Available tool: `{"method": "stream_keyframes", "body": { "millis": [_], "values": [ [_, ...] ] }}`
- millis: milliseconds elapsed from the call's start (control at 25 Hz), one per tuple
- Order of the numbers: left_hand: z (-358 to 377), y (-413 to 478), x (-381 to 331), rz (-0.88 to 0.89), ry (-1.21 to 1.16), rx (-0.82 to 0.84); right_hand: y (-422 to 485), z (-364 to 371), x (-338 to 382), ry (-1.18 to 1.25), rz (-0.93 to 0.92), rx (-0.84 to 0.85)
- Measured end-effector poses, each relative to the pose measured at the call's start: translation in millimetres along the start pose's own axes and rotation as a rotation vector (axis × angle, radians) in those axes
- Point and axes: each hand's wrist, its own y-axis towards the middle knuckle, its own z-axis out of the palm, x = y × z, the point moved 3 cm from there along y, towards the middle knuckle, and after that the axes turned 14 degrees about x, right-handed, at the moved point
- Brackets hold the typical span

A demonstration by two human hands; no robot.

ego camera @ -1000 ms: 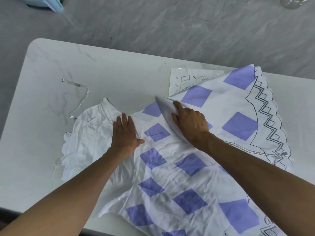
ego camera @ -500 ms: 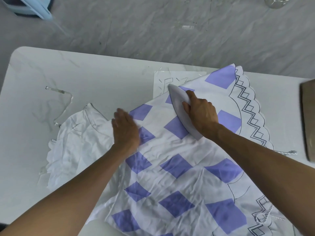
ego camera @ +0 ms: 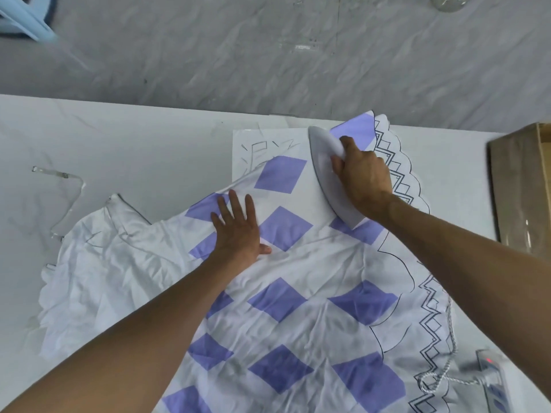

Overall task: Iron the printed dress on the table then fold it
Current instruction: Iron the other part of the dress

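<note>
Dress [ego camera: 298, 323] beneath hands [ego camera: 238, 234] [ego camera: 363, 177] and iron [ego camera: 323, 180]

Dress [ego camera: 313, 257]: white ground printed with periwinkle-purple diamonds in staggered rows. A black line-drawn zigzag border follows the scalloped hem toward the table's right edge. The part toward the left edge is plain white.
Iron [ego camera: 323, 174]: white body, pale grey lower rim.
Table [ego camera: 134, 150]: white with faint grey marble veining.
Floor [ego camera: 238, 55] beyond the far edge: grey, marbled.
Box [ego camera: 524, 186] at the right edge: brown cardboard.
Cord [ego camera: 450, 332]: braided white and grey.
Power strip [ego camera: 492, 380] at the near right corner: pale grey, one red light.
</note>
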Motion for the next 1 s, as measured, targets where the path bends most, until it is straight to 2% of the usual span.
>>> {"method": "stream_keyframes", "body": {
  "millis": [600,720,840,1000],
  "values": [
    [-9.7,-5.9,1.7,0.018,-0.043,-0.038,3.2,-42.7,-96.1,0.085,0.249,-0.074],
    [-14.0,-15.9,8.0,0.079,-0.222,-0.147,-23.1,-51.1,-81.1,0.086,0.185,-0.069],
    [-3.5,-54.6,36.5,0.100,-0.406,-0.299,-64.5,-37.0,-29.0,0.070,0.030,-0.011],
    [62.8,-100.2,82.6,0.161,-0.072,-0.247,-120.7,16.1,45.5,0.123,-0.172,0.130]
  ]
}}
